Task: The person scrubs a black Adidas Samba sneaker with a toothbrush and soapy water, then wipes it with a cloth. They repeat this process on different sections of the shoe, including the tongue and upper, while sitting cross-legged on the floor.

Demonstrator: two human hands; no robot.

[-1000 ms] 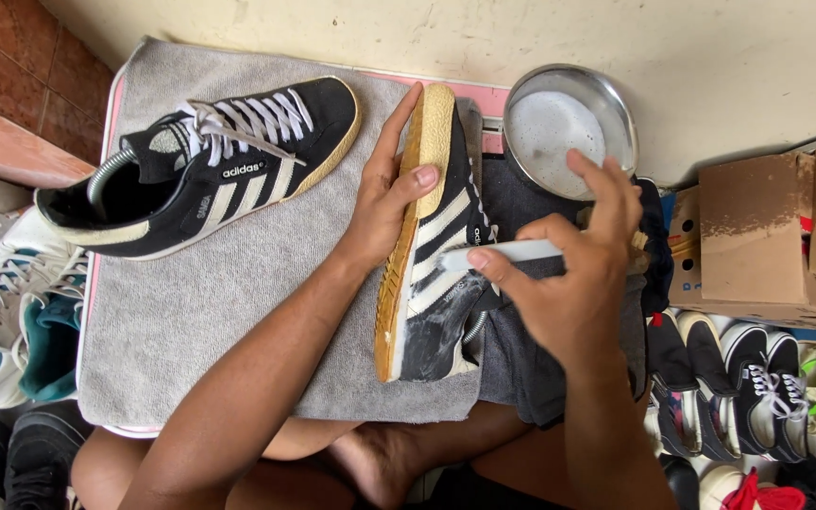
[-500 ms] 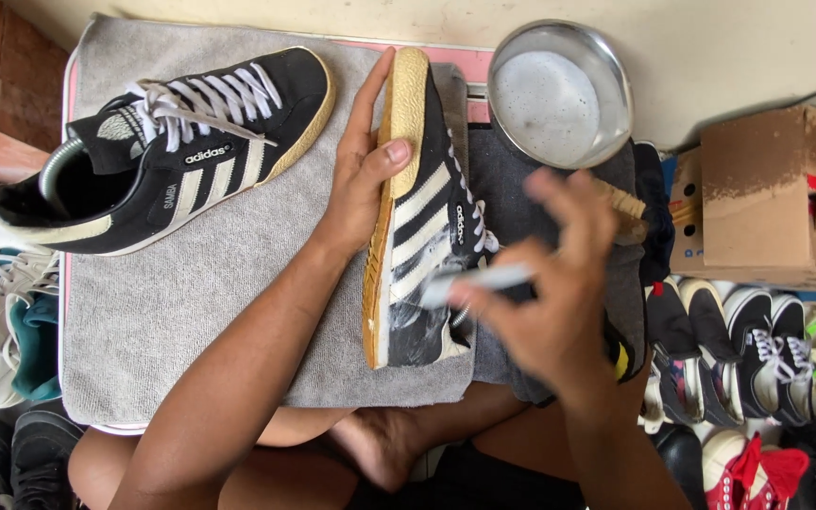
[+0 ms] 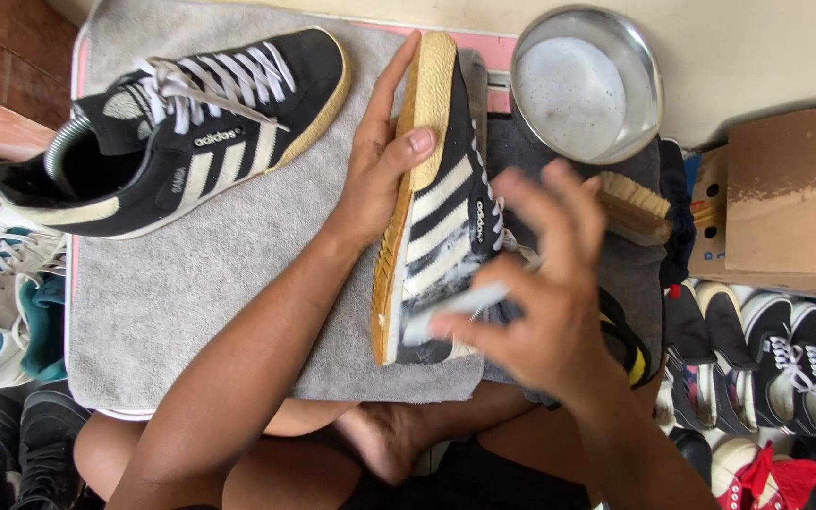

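Right hand (image 3: pixel 540 312) shifted lower on sneaker (image 3: pixel 441 217), steel bowl (image 3: pixel 586 85) holding soapy water (image 3: pixel 573 90)

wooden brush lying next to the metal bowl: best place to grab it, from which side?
Judging by its pose, grip the wooden brush across its wooden back, coming from above. It lies on the dark cloth with pale bristles facing up toward the metal bowl, so the long wooden edge on the near side is free. The right hand covers its left end, so take the right half.

shoe-cleaning spot | floor towel (image 3: pixel 191 312) | soapy bowl (image 3: pixel 586 85) | brush (image 3: pixel 633 208) | shoe rows (image 3: pixel 767 349)
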